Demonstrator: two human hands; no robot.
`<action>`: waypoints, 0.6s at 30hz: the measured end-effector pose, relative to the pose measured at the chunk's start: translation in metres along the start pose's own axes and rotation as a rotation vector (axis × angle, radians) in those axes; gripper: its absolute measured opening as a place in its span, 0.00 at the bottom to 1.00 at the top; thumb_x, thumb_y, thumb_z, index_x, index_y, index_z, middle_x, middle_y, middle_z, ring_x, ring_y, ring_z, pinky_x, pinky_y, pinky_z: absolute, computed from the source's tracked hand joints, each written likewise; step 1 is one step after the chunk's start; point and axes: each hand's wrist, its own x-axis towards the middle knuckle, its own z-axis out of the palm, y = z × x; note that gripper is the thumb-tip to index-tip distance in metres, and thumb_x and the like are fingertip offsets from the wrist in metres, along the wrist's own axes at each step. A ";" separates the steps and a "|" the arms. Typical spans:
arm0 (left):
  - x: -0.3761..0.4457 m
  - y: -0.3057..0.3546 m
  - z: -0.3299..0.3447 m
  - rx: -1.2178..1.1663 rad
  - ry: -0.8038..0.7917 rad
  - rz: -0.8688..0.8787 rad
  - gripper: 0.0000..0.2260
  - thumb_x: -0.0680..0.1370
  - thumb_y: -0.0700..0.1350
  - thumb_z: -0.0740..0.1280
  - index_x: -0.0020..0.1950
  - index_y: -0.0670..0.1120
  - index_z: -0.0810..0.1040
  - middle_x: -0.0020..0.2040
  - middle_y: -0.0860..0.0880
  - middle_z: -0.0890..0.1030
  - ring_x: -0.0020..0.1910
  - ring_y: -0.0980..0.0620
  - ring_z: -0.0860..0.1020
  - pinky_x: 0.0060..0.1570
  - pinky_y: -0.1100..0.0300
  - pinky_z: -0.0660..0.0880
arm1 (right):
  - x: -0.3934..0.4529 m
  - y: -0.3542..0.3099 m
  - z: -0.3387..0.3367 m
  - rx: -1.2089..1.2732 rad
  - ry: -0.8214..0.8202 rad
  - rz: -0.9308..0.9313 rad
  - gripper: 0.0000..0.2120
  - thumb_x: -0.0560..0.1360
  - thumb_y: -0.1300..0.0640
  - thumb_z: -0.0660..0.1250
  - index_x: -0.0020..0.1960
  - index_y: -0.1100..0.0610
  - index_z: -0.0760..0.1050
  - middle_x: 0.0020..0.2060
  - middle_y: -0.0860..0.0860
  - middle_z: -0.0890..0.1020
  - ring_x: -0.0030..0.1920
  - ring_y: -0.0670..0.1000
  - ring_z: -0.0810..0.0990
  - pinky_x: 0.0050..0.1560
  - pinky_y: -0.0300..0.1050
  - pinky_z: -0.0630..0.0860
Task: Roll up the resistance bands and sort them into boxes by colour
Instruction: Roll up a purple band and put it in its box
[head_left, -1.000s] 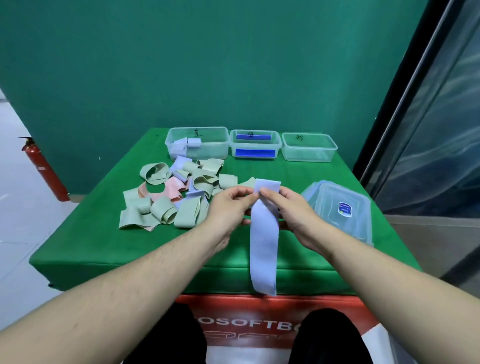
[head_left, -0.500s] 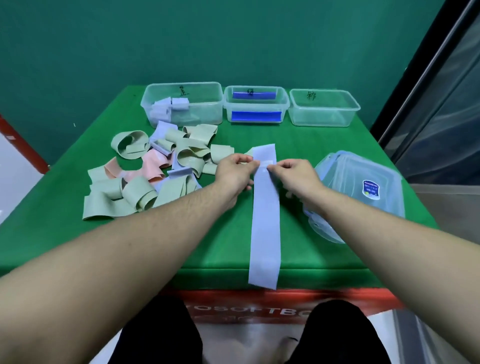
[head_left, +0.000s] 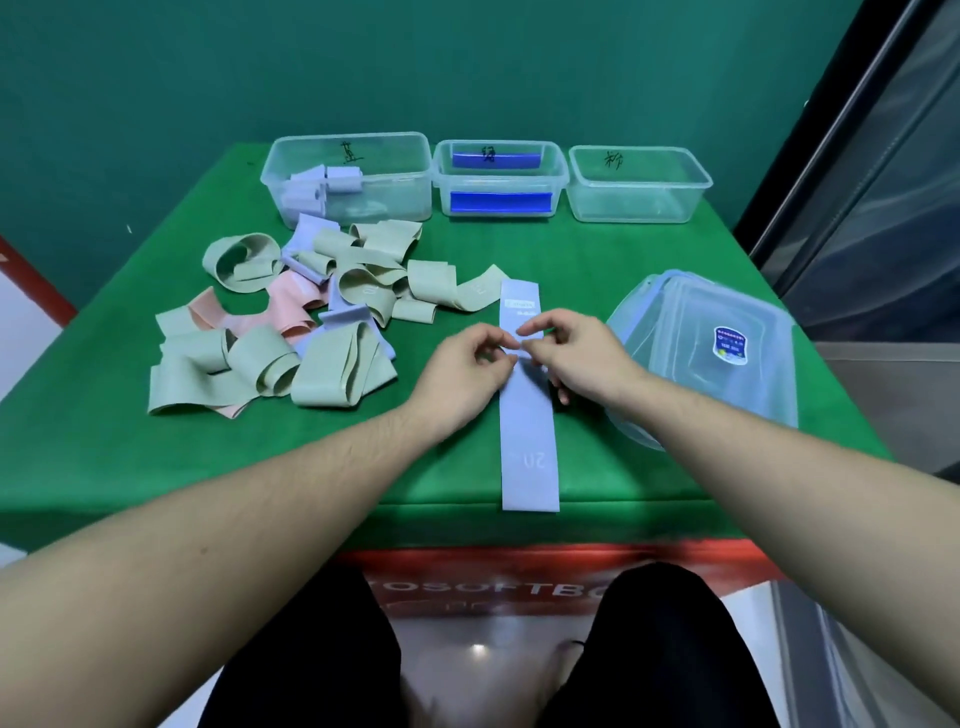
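**Blue band laid flat, both hands pinching in at its middle**

Over on the left, the unsorted heap (head_left: 291, 332) sprawls across the green surface (head_left: 597, 260): mostly sage-green loops, a few pink ones, some lilac-blue peeking through, all flopped and folded on themselves (a good sign of how limp this stuff is). Behind it sits the left box (head_left: 348, 179), with a few small blue rolls already inside.

Moving in, the left hand (head_left: 465, 371) has its fingers curled, fingertips nipping the left edge of the blue band (head_left: 527, 415). That band lies lengthways toward the person, its far end up by the heap, its near end drooping just over the surface's front edge. The right hand (head_left: 576, 353) mirrors it, thumb and forefinger pinching the band from the right side, the two grips almost meeting.

It looks thin, light and rubbery: no stiffness to speak of, likely a bit tacky, and inclined to spring open once coiled. The sensible hold is by both edges at one end, keeping the roll tight and square as it goes.

Further right, the middle box (head_left: 501, 179) shows dark blue panels, the right box (head_left: 639, 184) looks bare, and stacked lids (head_left: 711, 358) rest nearest the right arm.
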 end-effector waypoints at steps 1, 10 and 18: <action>-0.012 -0.003 -0.001 0.013 -0.029 0.023 0.07 0.77 0.38 0.68 0.48 0.51 0.79 0.37 0.54 0.77 0.31 0.62 0.71 0.37 0.68 0.70 | -0.009 0.005 0.001 -0.026 -0.014 -0.031 0.07 0.77 0.61 0.65 0.51 0.52 0.78 0.33 0.54 0.78 0.20 0.48 0.69 0.22 0.38 0.67; -0.091 -0.029 -0.018 0.404 -0.281 0.450 0.15 0.70 0.55 0.74 0.54 0.53 0.79 0.53 0.56 0.76 0.54 0.56 0.75 0.58 0.58 0.71 | -0.095 0.047 -0.002 -0.369 -0.048 -0.465 0.08 0.73 0.48 0.72 0.51 0.48 0.80 0.46 0.41 0.81 0.49 0.43 0.77 0.54 0.42 0.73; -0.099 -0.025 -0.006 0.521 -0.149 0.507 0.10 0.74 0.53 0.68 0.52 0.50 0.80 0.52 0.56 0.79 0.52 0.54 0.75 0.56 0.52 0.73 | -0.113 0.056 0.003 -0.607 -0.019 -0.606 0.10 0.73 0.49 0.68 0.52 0.50 0.80 0.48 0.44 0.79 0.48 0.49 0.74 0.52 0.48 0.74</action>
